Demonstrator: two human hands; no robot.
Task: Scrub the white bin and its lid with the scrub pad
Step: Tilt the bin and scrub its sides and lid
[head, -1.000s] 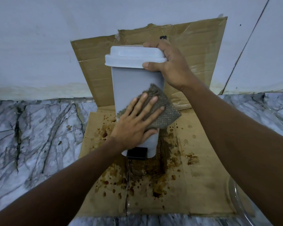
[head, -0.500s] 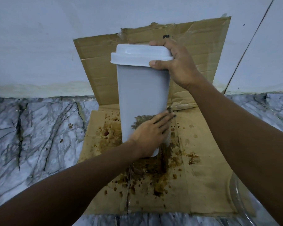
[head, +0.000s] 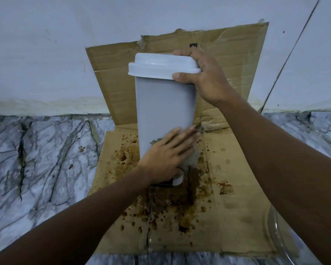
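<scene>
Under left hand (head: 164, 159): scrub pad (head: 155, 141) nearly hidden, fingers flat, pressing.
White bin (head: 164, 104): upright, lid (head: 161, 66) at 12 o'clock.
Right hand (head: 206, 79): fingers clamp lid.

Left hand (head: 166, 155) has swept down and across the bin (head: 164, 104) to its lower right edge. The pad (head: 156, 140), in plain view a second ago, is now a mere sliver under the blurred fingers (head: 187, 133).

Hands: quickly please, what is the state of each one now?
Left hand: open, flat fingers pressing the scrub pad on the white bin.
Right hand: closed, gripping the rim of the lid.
</scene>
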